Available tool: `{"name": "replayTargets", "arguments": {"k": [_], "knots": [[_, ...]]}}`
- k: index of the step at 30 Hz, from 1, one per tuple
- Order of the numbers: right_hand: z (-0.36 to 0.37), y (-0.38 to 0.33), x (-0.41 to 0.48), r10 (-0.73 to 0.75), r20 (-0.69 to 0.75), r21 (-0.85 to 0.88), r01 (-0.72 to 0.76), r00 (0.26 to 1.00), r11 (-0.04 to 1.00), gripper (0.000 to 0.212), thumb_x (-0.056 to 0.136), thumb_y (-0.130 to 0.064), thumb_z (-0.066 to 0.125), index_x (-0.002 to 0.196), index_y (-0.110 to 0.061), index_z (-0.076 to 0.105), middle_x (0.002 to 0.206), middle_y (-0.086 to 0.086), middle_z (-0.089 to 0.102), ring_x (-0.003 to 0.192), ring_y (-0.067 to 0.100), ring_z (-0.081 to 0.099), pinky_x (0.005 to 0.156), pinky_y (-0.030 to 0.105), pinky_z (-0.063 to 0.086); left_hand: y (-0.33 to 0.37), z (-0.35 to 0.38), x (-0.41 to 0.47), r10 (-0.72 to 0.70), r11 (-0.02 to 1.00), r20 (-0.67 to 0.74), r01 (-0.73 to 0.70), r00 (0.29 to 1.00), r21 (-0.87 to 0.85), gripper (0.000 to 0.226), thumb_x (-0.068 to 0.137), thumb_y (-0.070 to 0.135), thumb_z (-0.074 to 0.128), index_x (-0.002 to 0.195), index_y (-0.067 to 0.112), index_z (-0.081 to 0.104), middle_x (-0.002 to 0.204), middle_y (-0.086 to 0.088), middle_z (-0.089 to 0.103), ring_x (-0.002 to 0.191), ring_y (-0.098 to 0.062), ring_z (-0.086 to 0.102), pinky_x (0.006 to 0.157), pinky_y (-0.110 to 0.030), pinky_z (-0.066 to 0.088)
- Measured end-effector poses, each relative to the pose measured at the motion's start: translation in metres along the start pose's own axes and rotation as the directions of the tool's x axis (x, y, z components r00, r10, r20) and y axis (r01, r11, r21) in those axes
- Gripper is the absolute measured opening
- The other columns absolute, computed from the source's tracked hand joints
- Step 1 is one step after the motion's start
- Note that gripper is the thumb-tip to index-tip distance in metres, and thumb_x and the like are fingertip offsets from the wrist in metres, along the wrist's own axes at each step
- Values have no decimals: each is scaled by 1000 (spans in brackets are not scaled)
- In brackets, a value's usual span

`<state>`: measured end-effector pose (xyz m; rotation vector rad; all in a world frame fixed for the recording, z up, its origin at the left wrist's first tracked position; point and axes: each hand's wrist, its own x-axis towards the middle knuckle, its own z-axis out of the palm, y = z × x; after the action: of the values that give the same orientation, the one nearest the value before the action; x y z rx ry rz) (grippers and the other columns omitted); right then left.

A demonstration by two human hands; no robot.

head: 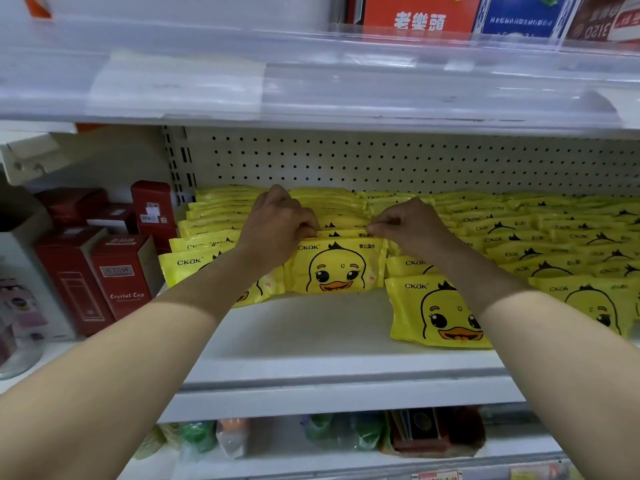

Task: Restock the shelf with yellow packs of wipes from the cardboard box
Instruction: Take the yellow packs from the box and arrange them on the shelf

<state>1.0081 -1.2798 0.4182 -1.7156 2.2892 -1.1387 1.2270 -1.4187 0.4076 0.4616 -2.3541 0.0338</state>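
Yellow packs of wipes with a duck face stand in several rows on the white shelf point(311, 341), leaning back toward the pegboard. My left hand point(280, 220) and my right hand point(407, 221) both reach into the second row from the left. Each pinches a top corner of the front pack point(337, 268) of that row, which stands upright. A further pack point(440, 313) stands nearer the shelf's front in the row to the right. The cardboard box is out of sight.
Red "Crystal Cup" boxes point(121, 271) stand left of the wipes, beyond the shelf upright. A clear plastic shelf rail point(311, 81) hangs overhead. Bare shelf surface lies in front of the middle rows. A lower shelf point(329, 438) holds assorted goods.
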Motion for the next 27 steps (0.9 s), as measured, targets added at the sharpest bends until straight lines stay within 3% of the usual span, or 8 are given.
{"name": "replayTargets", "arguments": {"k": [4,7,9,13,16,19,21,27], "knots": [[4,0,2,-43,-56,-104,37,997,994,17,84,-33,76,91,-18,79,71,-19,61,69,-4,57,74,22,47,-4,-3,5,62,991,44,-67,997,118,9,84,26,74,91,22,77,79,2,70,99,-27,51,90,-35,34],[8,1,0,-61,-61,-136,52,996,989,15,85,-37,74,90,-24,79,73,-21,59,78,6,59,83,31,51,-1,-3,7,-4,989,114,-13,993,148,15,91,30,66,100,22,75,88,1,71,106,-25,46,95,-35,33],[7,3,0,-64,-52,-125,58,997,991,17,80,-50,72,84,-33,77,77,-16,68,88,15,63,87,39,53,-3,-4,9,-76,991,139,60,987,121,19,92,36,63,102,24,75,89,0,70,108,-24,44,94,-36,36],[7,5,5,-31,-141,35,36,990,999,20,75,-53,73,88,-38,75,87,-17,73,99,11,64,95,46,50,-17,-4,14,-173,983,50,176,984,-45,14,83,41,72,95,34,73,80,12,70,103,-22,53,92,-40,41],[10,9,10,-43,-136,29,47,990,998,27,69,-64,65,92,-52,71,92,-23,72,109,17,60,96,47,49,-19,0,17,-184,980,94,191,978,-62,14,80,38,76,94,39,73,79,15,70,99,-21,56,94,-42,41],[11,10,18,-29,-108,-12,28,994,1000,10,78,-46,75,86,-51,73,95,-22,72,111,20,59,99,48,47,-16,3,23,-185,975,117,197,976,-100,17,79,33,78,95,38,74,82,14,70,103,-20,53,94,-41,42],[9,6,20,-29,-78,-25,27,997,999,11,80,-38,78,87,-46,75,96,-19,73,110,17,60,101,46,46,-12,3,26,-201,975,133,211,971,-72,17,81,30,76,98,33,75,88,9,68,108,-19,43,91,-35,40],[8,4,28,-35,-20,-27,34,999,999,14,75,-42,81,88,-40,77,97,-12,73,106,13,62,99,44,48,-11,5,27,-197,977,149,206,969,-53,16,82,32,76,98,32,75,89,6,60,111,-18,41,89,-29,35]]}}
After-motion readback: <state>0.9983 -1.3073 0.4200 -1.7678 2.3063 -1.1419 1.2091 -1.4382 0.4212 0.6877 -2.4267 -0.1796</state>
